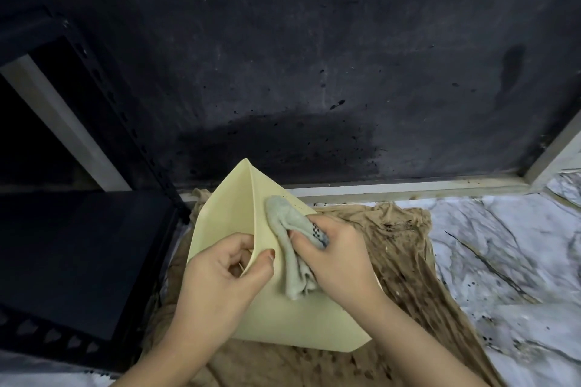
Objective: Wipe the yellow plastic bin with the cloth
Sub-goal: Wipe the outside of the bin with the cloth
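Note:
The pale yellow plastic bin (229, 207) is tipped up on a brown sheet, one corner edge pointing away from me. My left hand (220, 273) grips that edge low down, thumb on the right face and fingers curled on the left face. My right hand (336, 258) holds a bunched grey-green cloth (286, 229) and presses it against the bin's right outer face. One end of the cloth reaches up the face; the other hangs below my fingers. The bin's lower right face runs under my right forearm.
A stained, crumpled brown sheet (402, 248) lies under the bin on a white marbled floor (515, 248). A dark, spattered wall (314, 72) rises behind, with a pale frame (408, 188) along its base. Black metal shelving (78, 254) stands close on the left.

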Motion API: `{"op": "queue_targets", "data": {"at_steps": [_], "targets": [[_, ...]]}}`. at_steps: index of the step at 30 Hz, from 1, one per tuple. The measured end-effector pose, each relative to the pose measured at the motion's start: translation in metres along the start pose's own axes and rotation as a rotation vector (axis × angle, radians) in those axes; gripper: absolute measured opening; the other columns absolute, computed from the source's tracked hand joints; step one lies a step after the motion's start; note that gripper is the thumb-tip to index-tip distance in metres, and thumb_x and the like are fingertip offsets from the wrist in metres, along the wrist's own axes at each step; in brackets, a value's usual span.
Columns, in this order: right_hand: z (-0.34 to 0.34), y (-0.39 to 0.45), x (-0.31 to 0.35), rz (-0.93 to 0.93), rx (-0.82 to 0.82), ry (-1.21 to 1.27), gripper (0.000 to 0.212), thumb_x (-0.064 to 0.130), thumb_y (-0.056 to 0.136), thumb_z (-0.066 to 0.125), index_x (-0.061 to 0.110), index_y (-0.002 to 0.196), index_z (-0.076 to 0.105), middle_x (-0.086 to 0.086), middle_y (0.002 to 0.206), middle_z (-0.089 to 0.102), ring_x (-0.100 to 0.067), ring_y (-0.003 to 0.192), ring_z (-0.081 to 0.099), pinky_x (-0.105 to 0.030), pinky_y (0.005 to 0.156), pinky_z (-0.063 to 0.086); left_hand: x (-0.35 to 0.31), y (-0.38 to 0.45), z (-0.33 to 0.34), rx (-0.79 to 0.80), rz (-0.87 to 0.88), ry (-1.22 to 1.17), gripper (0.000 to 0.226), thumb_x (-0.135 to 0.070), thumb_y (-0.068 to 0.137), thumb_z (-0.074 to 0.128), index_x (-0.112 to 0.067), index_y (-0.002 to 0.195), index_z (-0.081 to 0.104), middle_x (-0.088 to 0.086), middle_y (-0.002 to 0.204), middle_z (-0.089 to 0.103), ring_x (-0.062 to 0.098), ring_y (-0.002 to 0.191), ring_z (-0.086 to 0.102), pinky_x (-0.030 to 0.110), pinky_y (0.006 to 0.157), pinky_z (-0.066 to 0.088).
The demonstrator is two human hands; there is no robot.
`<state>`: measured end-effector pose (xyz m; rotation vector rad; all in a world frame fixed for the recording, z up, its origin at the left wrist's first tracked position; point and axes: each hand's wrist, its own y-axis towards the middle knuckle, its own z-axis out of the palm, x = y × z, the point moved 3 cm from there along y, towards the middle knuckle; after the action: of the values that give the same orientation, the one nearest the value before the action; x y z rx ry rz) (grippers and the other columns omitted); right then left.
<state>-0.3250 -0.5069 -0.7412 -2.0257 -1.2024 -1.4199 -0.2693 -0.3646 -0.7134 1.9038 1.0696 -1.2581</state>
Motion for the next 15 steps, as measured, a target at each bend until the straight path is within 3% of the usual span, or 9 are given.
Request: {"op": "queue_targets", "data": {"at_steps": [5, 8, 11, 13, 15], "targets": [[-0.004, 0.005, -0.028, 0.09, -0.045, -0.049, 0.015, 0.022, 0.081, 0.061, 0.01, 0.073, 0.065, -0.006, 0.075, 0.067, -0.018, 0.07, 0.059, -0.035, 0.068, 0.047, 0.004, -0.003, 0.0, -0.074, -0.11, -0.031, 0.018, -0.038, 0.063, 0.063, -0.026, 0.071, 0.073, 0.004, 0.068, 0.075, 0.04, 0.068, 0.063, 0.044, 0.068, 0.053], [-0.01, 0.0, -0.047, 0.134, -0.079, -0.088, 0.014, 0.023, 0.082, 0.063, 0.01, 0.079, 0.068, -0.005, 0.079, 0.069, -0.02, 0.074, 0.061, -0.037, 0.069, 0.05, 0.004, -0.003, 0.001, -0.082, -0.199, -0.065, 0.019, -0.031, 0.065, 0.064, -0.025, 0.08, 0.073, -0.008, 0.073, 0.077, 0.026, 0.075, 0.07, 0.034, 0.074, 0.054], [-0.012, -0.011, -0.065, 0.177, -0.115, -0.099, 0.01, 0.022, 0.082, 0.064, 0.014, 0.085, 0.069, -0.002, 0.084, 0.068, -0.019, 0.078, 0.061, -0.037, 0.072, 0.05, 0.001, -0.001, 0.003, -0.059, -0.283, -0.101, 0.025, -0.011, 0.08, 0.061, -0.031, 0.093, 0.068, -0.014, 0.064, 0.073, 0.001, 0.059, 0.064, 0.013, 0.061, 0.048], [-0.009, -0.021, -0.074, 0.195, -0.13, -0.099, 0.004, 0.019, 0.082, 0.065, 0.017, 0.082, 0.068, -0.002, 0.082, 0.067, -0.019, 0.076, 0.06, -0.037, 0.071, 0.049, -0.001, 0.002, 0.003, -0.026, -0.339, -0.1, 0.027, -0.009, 0.084, 0.055, -0.029, 0.095, 0.069, 0.001, 0.067, 0.069, 0.001, 0.06, 0.06, 0.017, 0.061, 0.044], [-0.005, -0.031, -0.079, 0.184, -0.144, -0.081, 0.012, 0.017, 0.08, 0.066, 0.027, 0.075, 0.066, 0.0, 0.08, 0.066, -0.014, 0.075, 0.059, -0.035, 0.069, 0.048, -0.002, 0.005, 0.002, 0.014, -0.377, -0.079, 0.023, -0.015, 0.084, 0.054, -0.028, 0.092, 0.071, 0.018, 0.094, 0.07, 0.02, 0.076, 0.065, 0.027, 0.066, 0.044]]}}
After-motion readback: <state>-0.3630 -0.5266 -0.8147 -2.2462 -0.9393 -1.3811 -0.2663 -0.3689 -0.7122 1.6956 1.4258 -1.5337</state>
